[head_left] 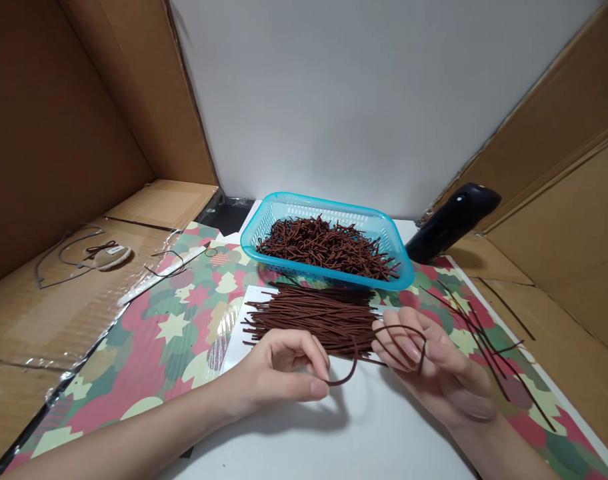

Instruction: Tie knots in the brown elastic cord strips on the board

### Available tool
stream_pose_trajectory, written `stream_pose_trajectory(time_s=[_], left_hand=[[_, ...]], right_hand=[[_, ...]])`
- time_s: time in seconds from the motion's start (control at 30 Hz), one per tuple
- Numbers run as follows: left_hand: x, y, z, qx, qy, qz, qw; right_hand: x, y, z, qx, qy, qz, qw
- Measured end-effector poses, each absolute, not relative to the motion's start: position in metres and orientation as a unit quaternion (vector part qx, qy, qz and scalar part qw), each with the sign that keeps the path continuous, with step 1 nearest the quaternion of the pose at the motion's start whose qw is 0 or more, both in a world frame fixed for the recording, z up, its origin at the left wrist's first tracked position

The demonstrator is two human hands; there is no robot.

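Observation:
One brown cord runs between my two hands, just above a white sheet. My left hand pinches one end of it between thumb and fingers. My right hand has the cord looped over its curled fingers. Right behind my hands lies a pile of straight brown cords. Behind that stands a turquoise plastic basket holding several knotted brown cords.
A patterned red-and-green paper covers the table under the sheet. Loose cords lie to the right. A black device leans at the back right. Cardboard walls stand on both sides. A small tag and wire lie at left.

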State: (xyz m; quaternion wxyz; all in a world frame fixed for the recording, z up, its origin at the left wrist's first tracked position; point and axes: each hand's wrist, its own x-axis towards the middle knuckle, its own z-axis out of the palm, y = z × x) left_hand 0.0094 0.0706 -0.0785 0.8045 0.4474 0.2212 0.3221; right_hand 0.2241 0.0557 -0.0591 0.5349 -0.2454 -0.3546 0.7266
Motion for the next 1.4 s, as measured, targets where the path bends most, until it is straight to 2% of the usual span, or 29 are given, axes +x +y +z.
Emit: stream_pose_trajectory(time_s=[0.33, 0.77, 0.9, 1.0, 1.13, 1.23, 1.33, 1.4], left_hand=[[0.009, 0.07, -0.077, 0.455, 0.23, 0.317, 0.799], [0.011, 0.069, -0.073, 0.458, 0.26, 0.338, 0.78], [0.011, 0.072, -0.072, 0.47, 0.346, 0.385, 0.715], [0.009, 0.073, -0.074, 0.526, 0.437, 0.421, 0.595], [0.004, 0.068, -0.073, 0.582, 0.476, 0.475, 0.457], [0.001, 0.063, -0.068, 0.66, 0.423, 0.472, 0.403], [0.001, 0.063, -0.063, 0.747, 0.349, 0.395, 0.404], [0.002, 0.064, -0.062, 0.773, 0.315, 0.333, 0.439]], right_hand=[[0.244, 0.073, -0.053, -0.233, -0.222, 0.702, 0.636], [0.257, 0.082, -0.052, -0.228, -0.209, 0.671, 0.674], [0.256, 0.082, -0.05, -0.271, -0.273, 0.638, 0.667], [0.255, 0.08, -0.049, -0.283, -0.29, 0.633, 0.659], [0.248, 0.071, -0.053, -0.239, -0.374, 0.678, 0.586], [0.24, 0.063, -0.061, -0.224, -0.468, 0.726, 0.45], [0.234, 0.059, -0.067, -0.25, -0.491, 0.764, 0.336], [0.231, 0.058, -0.069, -0.255, -0.475, 0.775, 0.329]])
